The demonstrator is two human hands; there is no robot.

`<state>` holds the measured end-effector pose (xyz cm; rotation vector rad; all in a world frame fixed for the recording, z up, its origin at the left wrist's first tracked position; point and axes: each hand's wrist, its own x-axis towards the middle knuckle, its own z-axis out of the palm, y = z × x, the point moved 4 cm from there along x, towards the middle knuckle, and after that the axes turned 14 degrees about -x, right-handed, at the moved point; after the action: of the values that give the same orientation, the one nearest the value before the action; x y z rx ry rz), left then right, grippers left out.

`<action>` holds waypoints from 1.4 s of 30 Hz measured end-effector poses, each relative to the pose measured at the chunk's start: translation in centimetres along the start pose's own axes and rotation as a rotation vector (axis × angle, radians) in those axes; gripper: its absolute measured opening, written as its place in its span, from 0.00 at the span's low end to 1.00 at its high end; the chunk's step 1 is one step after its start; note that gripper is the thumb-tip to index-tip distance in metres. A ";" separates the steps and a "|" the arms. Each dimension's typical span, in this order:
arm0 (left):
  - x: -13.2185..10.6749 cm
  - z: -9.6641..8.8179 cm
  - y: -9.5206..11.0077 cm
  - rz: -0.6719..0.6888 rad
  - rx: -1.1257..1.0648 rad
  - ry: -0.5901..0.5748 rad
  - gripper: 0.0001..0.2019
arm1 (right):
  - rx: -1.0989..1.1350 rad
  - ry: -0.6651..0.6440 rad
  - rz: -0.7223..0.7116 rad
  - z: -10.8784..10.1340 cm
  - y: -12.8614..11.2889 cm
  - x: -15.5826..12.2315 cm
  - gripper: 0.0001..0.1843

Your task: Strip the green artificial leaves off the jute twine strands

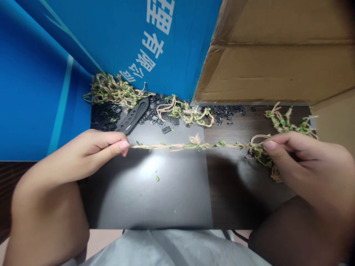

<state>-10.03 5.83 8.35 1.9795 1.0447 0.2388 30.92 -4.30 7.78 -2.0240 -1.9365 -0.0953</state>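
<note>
1. Left hand (102, 152) is pinching twine (177, 147); right hand (307, 155) is pinching it too.
2. Between hands, twine is stretching straight, tuft (195, 139) sitting midway; this span is looking straightened.
3. Seemingly left, lying tangled: pile (113, 90) beyond left hand, bunch (287, 123) beyond right, strand (191, 116) ahead, between.

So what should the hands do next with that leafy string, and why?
Perhaps the right hand could gently loosen the bunched loops beside it, while the left hand pinches the leafy twine. The stretch between the hands looks nearly straight, but the loops look jumbled, so pulling hard might tighten a tangle.
</note>
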 end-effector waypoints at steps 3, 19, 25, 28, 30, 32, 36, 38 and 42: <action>0.4 0.4 -1.0 -0.097 0.071 0.000 0.22 | 0.046 0.011 -0.062 0.4 -1.2 0.3 0.12; 4.2 10.3 6.3 0.420 -0.157 0.085 0.21 | 0.269 -0.101 -0.443 3.5 -6.4 0.2 0.07; 7.5 13.8 6.7 0.369 -0.499 -0.015 0.14 | 0.219 -0.105 -0.418 2.7 -6.3 0.2 0.09; 7.9 14.3 5.5 0.253 -0.696 -0.086 0.15 | 0.166 -0.179 -0.361 2.2 -4.9 0.3 0.10; 7.8 14.2 4.8 0.234 -0.647 -0.063 0.15 | 0.099 -0.221 -0.309 1.8 -3.2 0.5 0.12; 7.7 14.1 4.6 0.293 -0.515 -0.026 0.13 | 0.006 -0.255 -0.228 1.4 -1.1 1.0 0.16; 7.8 14.1 4.2 0.368 -0.302 0.051 0.10 | -0.189 -0.248 -0.074 0.2 3.5 2.6 0.22; 7.9 14.1 4.1 0.369 -0.241 0.094 0.10 | -0.254 -0.229 -0.023 -0.3 5.2 3.4 0.21; 8.0 14.3 3.9 0.399 -0.185 0.106 0.13 | -0.445 -0.129 -0.030 -0.1 5.5 4.4 0.20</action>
<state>4.61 2.07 0.88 2.0052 0.6541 0.6389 36.63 -0.23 7.99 -2.3228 -2.1783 -0.4500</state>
